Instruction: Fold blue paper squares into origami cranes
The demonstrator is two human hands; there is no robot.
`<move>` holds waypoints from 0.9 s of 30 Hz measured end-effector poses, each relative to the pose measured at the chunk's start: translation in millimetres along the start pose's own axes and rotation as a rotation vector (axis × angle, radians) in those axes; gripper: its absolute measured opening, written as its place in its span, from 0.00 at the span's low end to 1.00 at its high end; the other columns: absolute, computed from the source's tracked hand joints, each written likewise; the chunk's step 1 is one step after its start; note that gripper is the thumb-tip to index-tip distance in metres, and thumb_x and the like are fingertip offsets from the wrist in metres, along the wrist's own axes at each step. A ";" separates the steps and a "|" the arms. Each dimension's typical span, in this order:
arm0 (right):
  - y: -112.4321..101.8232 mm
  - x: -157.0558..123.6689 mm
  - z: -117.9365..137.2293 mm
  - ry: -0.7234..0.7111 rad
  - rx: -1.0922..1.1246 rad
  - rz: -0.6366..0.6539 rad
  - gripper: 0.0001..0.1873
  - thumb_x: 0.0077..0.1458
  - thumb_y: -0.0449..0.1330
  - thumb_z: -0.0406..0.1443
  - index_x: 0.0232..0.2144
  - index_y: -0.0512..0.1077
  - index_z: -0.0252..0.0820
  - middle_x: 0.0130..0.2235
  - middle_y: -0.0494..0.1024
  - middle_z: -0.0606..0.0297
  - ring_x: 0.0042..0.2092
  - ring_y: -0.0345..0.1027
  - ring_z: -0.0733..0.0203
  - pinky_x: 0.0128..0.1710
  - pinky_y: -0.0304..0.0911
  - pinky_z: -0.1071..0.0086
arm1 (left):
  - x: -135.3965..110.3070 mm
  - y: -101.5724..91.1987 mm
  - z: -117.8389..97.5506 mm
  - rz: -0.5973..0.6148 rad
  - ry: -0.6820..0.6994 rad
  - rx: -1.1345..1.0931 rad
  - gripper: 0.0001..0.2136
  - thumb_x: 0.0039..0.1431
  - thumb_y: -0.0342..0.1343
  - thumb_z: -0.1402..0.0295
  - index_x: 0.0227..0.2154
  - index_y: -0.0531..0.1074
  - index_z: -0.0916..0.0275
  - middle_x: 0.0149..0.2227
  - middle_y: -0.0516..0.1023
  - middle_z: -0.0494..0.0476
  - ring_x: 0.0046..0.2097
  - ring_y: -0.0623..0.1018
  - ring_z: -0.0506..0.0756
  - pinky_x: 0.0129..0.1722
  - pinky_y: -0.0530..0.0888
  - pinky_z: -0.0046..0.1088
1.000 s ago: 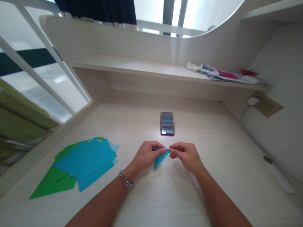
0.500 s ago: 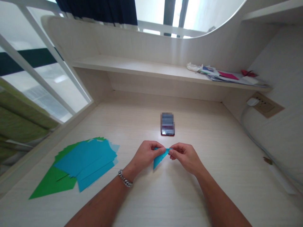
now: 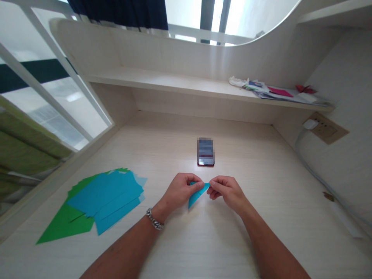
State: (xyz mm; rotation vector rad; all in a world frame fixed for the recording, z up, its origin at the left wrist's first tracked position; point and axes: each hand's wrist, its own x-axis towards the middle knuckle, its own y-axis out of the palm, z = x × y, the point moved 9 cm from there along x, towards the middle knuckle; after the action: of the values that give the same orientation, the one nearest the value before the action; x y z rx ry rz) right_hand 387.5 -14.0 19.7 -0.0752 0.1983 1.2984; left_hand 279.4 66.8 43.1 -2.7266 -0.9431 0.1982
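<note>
A small blue piece of folded paper (image 3: 195, 197), triangular in outline, is held between my two hands just above the desk. My left hand (image 3: 183, 188) pinches its upper left part, thumb on top, and covers some of it. At the paper's upper right corner, the thumb and fingers of my right hand (image 3: 225, 188) are closed on the tip. One pointed corner hangs down toward me. To the left lies a fanned pile of blue paper sheets (image 3: 110, 193), partly over green paper sheets (image 3: 65, 226).
A phone (image 3: 205, 152) with a blurred screen lies beyond my hands on the pale desk (image 3: 162, 135). Papers (image 3: 280, 93) rest on the shelf (image 3: 174, 82) at the back. At the right, a white plug and cable (image 3: 310, 124) sit in a wall socket (image 3: 329, 128).
The fingers of my right hand have shifted slightly at the paper's right tip, the thumb now lying further over it. My left hand keeps its pinch in nearly the same place.
</note>
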 end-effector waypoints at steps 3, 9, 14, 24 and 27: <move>-2.1 0.1 2.5 -0.023 -0.013 -0.014 0.16 0.53 0.59 0.46 0.27 0.73 0.37 0.27 0.78 0.61 0.26 0.70 0.64 0.26 0.66 0.71 | 0.2 -2.3 0.2 -0.015 0.006 0.016 0.11 0.53 0.58 0.63 0.28 0.78 0.67 0.29 0.80 0.59 0.31 0.76 0.54 0.30 0.70 0.26; 3.6 -3.4 8.9 -0.098 -0.210 -0.024 0.13 0.53 0.60 0.43 0.27 0.72 0.38 0.25 0.76 0.63 0.27 0.70 0.64 0.28 0.66 0.71 | -0.9 1.6 -0.5 0.024 0.016 0.016 0.11 0.51 0.59 0.62 0.29 0.79 0.66 0.29 0.80 0.59 0.30 0.76 0.54 0.28 0.70 0.26; 0.3 -1.7 2.3 -0.071 -0.218 -0.064 0.15 0.55 0.57 0.44 0.25 0.71 0.38 0.24 0.76 0.63 0.23 0.68 0.65 0.24 0.64 0.72 | 0.6 2.6 5.9 0.011 -0.013 -0.070 0.12 0.51 0.60 0.62 0.31 0.79 0.67 0.30 0.81 0.60 0.31 0.76 0.54 0.29 0.71 0.27; 4.4 -0.4 3.6 -0.086 -0.238 -0.041 0.12 0.54 0.59 0.42 0.28 0.71 0.39 0.25 0.76 0.64 0.25 0.68 0.65 0.25 0.64 0.72 | 2.4 1.9 12.3 -0.012 -0.011 -0.165 0.10 0.50 0.61 0.64 0.32 0.78 0.67 0.31 0.81 0.61 0.32 0.77 0.55 0.31 0.72 0.29; 4.4 -1.0 5.8 -0.096 -0.273 -0.062 0.12 0.54 0.58 0.42 0.26 0.71 0.39 0.24 0.75 0.65 0.24 0.68 0.65 0.25 0.63 0.72 | 2.2 2.0 13.9 -0.025 -0.039 -0.183 0.11 0.48 0.63 0.64 0.32 0.77 0.67 0.29 0.80 0.60 0.30 0.77 0.55 0.29 0.71 0.28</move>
State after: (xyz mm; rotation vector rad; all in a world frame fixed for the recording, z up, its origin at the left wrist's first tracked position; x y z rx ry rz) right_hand 383.5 -12.8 25.9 -0.2491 -0.0643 1.2581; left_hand 279.4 69.3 29.2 -2.8838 -1.0542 0.1681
